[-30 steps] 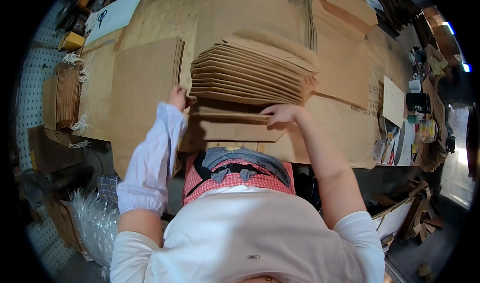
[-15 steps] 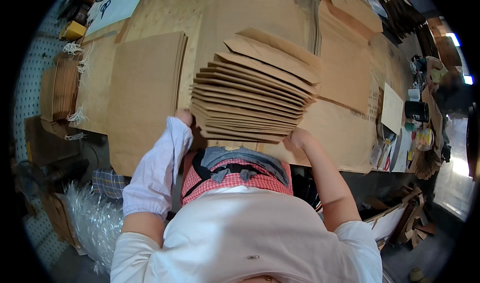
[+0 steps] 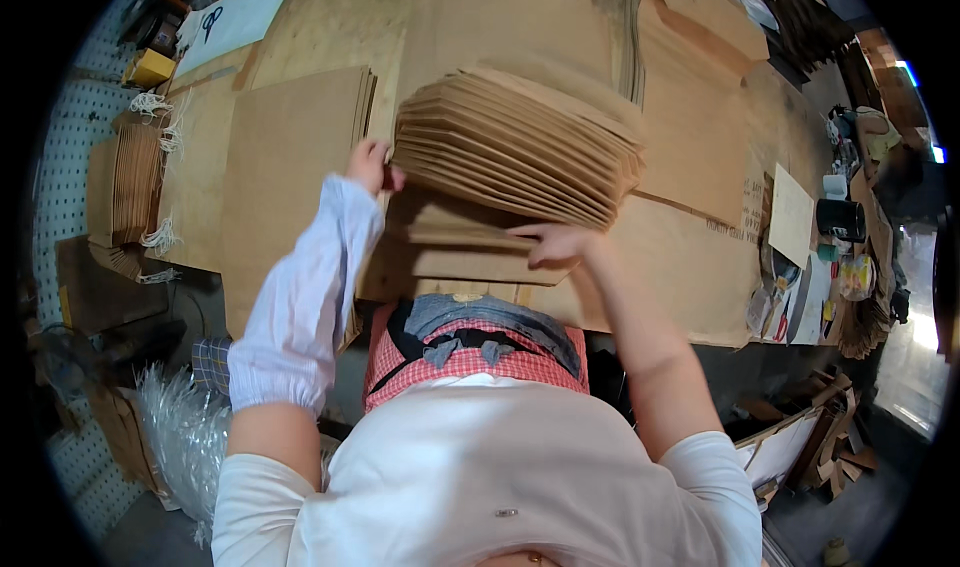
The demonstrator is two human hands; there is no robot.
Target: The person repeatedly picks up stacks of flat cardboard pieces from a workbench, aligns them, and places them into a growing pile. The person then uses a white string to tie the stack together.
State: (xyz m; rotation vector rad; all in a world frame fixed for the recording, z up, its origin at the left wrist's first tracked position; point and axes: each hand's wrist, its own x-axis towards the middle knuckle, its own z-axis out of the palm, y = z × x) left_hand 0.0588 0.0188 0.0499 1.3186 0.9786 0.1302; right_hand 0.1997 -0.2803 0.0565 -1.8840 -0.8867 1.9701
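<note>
A thick fanned stack of folded brown paper bags (image 3: 515, 147) is in front of me, tilted, with its layered folds facing me. Under its near side lie more brown bags (image 3: 470, 264) in shadow. My left hand (image 3: 372, 167) is at the stack's left edge, fingers bent and thumb apart; whether it touches the paper is unclear. Below the stack's right near corner is my right hand (image 3: 560, 244), one finger stretched leftward over the lower bags and the thumb apart. Part of that hand's palm side is hidden.
Flat brown paper piles lie left (image 3: 290, 167) and right (image 3: 690, 127) on the wooden table (image 3: 330, 17). Bundled bags with white cord handles (image 3: 135, 182) are at the far left. A black cup (image 3: 840, 220) and red-handled scissors (image 3: 783, 319) sit at the right edge.
The stack has shifted away from me and turned, its folds now closer together, exposing bags beneath. My left hand has moved up and away from me; my right hand has moved leftward and slightly farther away.
</note>
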